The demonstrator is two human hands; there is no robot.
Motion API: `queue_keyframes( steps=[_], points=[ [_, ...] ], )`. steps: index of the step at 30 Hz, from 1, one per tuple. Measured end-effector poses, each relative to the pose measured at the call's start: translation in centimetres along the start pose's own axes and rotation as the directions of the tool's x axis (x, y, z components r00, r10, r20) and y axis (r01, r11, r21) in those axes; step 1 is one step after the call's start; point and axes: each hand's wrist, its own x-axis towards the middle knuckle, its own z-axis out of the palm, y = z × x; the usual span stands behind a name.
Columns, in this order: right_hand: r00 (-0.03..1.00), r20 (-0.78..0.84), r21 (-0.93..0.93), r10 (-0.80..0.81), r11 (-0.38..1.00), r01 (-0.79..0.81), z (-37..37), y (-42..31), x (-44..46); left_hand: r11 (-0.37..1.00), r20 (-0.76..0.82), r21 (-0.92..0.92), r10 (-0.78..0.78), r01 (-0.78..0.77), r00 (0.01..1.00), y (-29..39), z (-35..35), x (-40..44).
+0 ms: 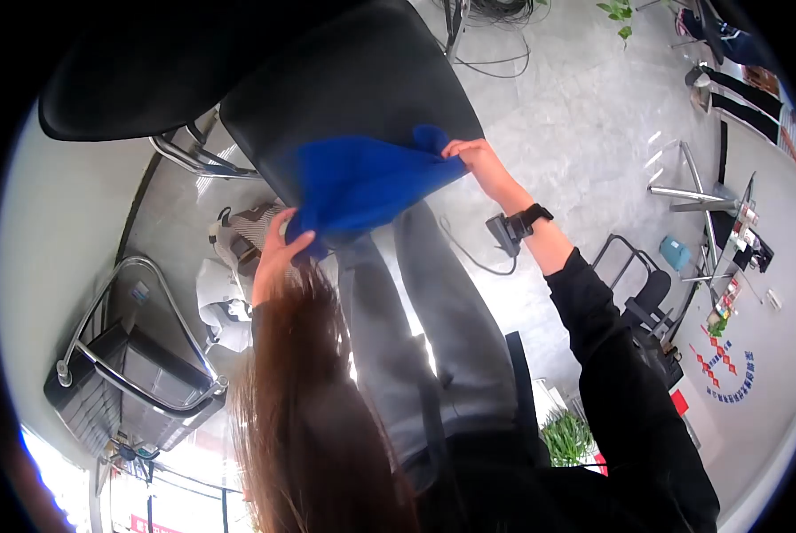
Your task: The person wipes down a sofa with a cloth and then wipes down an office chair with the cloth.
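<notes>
A piece of blue cloth (362, 182), perhaps a garment, is spread over the front of a black chair seat (353, 80) and hangs past its edge. My right hand (476, 162) pinches the cloth at its right end. At the lower left corner, my left hand (281, 253) grips the cloth between thumb and fingers. A small dark device on a black strap (518, 226) sits on my right wrist, with a cable running from it. Long hair hangs in front of my left forearm and hides most of it.
Bags (225, 302) lie on the floor at the left, near a metal-framed chair (140, 364). At the right stand a black office chair (646, 298), a blue container (675, 253) and a desk (740, 240). A person's legs (740, 98) show at the upper right.
</notes>
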Motion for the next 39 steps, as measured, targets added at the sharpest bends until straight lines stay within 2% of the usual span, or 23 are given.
queue_keyframes(
  steps=[1, 2, 4, 5, 6, 7, 8, 9, 10, 12, 16, 19, 20, 22, 23, 25, 26, 28, 32, 34, 35, 36, 39],
  points=[
    [0.999, 0.033, 0.13, 0.011, 0.991, -0.015, 0.6, -0.6, -0.2, 0.971, 0.021, 0.24, 0.005, -0.01, 1.0, 0.5, -0.1, 0.9],
    [0.999, 0.034, 0.129, 0.006, 0.992, -0.01, 1.4, -1.1, -0.5, 0.97, 0.02, 0.241, 0.01, -0.014, 1.0, 0.8, -0.1, 1.2],
    [0.969, -0.01, 0.427, 0.248, 0.877, -0.22, 3.1, -2.6, -1.0, 0.991, -0.046, -0.03, 0.13, -0.131, 0.99, 1.3, 0.3, 1.3],
    [0.97, -0.012, 0.428, 0.244, 0.878, -0.215, 3.8, -3.5, -1.1, 0.935, -0.091, -0.314, 0.143, -0.165, 0.985, 1.4, -0.2, 1.3],
    [0.95, 0.042, 0.211, 0.31, 0.926, -0.312, 4.5, -4.3, -1.1, 0.935, -0.089, -0.313, 0.145, -0.166, 0.985, 1.4, -0.5, 1.4],
    [0.919, 0.079, -0.021, 0.387, 0.922, -0.386, 5.1, -4.6, -1.3, 0.752, -0.128, -0.626, 0.163, -0.207, 0.978, 1.6, -0.6, 1.4],
    [0.919, 0.079, -0.021, 0.386, 0.922, -0.386, 5.6, -4.7, -1.9, 0.467, -0.172, -0.854, 0.166, -0.231, 0.971, 1.7, -0.7, 1.4],
    [0.92, 0.104, -0.137, 0.377, 0.922, -0.362, 6.3, -4.8, -2.5, 0.468, -0.302, -0.836, 0.044, -0.286, 0.952, 1.2, 0.1, 1.4],
    [0.92, 0.132, -0.251, 0.37, 0.91, -0.33, 6.8, -4.9, -2.9, 0.719, -0.266, -0.661, 0.041, -0.214, 0.963, -3.1, -1.6, 3.5],
    [0.927, 0.137, -0.213, 0.349, 0.924, -0.317, 7.1, -2.4, -2.6, 0.995, -0.194, -0.085, 0.037, -0.055, 0.98, -12.4, -5.2, 7.8],
    [0.91, 0.076, -0.247, 0.407, 0.892, -0.378, 9.3, -2.0, -4.9, 0.96, -0.403, -0.243, 0.032, -0.141, 0.915, -7.5, 4.3, 4.5],
    [0.969, 0.188, 0.077, 0.158, 0.982, -0.175, 11.0, -4.3, -8.4, 0.979, -0.396, 0.191, 0.007, 0.075, 0.918, -5.7, 7.2, 4.8],
    [0.968, 0.191, 0.072, 0.161, 0.981, -0.177, 11.5, -4.9, -9.4, 0.98, -0.398, 0.186, 0.004, 0.076, 0.917, -6.8, 8.1, 5.2],
    [0.971, 0.199, 0.222, 0.135, 0.959, -0.179, 12.4, -5.8, -11.1, 0.936, -0.342, 0.27, 0.311, -0.224, 0.887, -9.8, 9.4, 6.4],
    [0.958, 0.227, 0.278, 0.175, 0.931, -0.236, 12.6, -6.2, -11.9, 0.935, -0.342, 0.272, 0.313, -0.226, 0.886, -9.4, 9.6, 6.4],
    [0.956, 0.229, 0.414, 0.184, 0.87, -0.267, 12.9, -5.7, -13.0, 0.984, -0.079, -0.062, 0.162, -0.167, 0.984, -7.4, 10.3, 6.4],
    [0.953, 0.234, 0.538, 0.193, 0.791, -0.292, 12.7, -5.5, -13.4, 0.983, -0.074, -0.065, 0.168, -0.173, 0.983, -6.0, 10.4, 6.1],
    [0.959, 0.222, 0.59, 0.175, 0.759, -0.275, 11.3, -5.5, -14.6, 0.94, 0.28, -0.342, 0.095, 0.007, 0.955, -4.1, 10.5, 4.8],
    [0.99, 0.017, 0.638, 0.137, 0.761, -0.116, 9.4, -7.0, -15.7, 0.883, 0.484, -0.457, 0.15, 0.103, 0.862, -3.7, 8.7, 2.8],
    [0.989, 0.089, 0.631, 0.119, 0.762, -0.148, 8.7, -8.0, -16.5, 0.79, 0.597, -0.341, -0.237, 0.51, 0.766, 0.5, 10.5, -0.8],
    [0.982, 0.097, 0.667, 0.162, 0.722, -0.184, 9.3, -9.0, -17.5, 0.865, 0.625, -0.072, -0.35, 0.497, 0.698, -1.0, 10.2, -0.3],
    [0.982, 0.095, 0.669, 0.165, 0.72, -0.185, 9.6, -8.6, -18.5, 0.826, 0.696, 0.01, -0.41, 0.563, 0.59, -3.1, 10.9, -0.6],
    [0.968, 0.119, 0.725, 0.219, 0.647, -0.235, 10.2, -7.7, -21.0, 0.752, 0.63, 0.08, -0.547, 0.655, 0.551, -0.5, 14.5, -4.0]
  ],
)
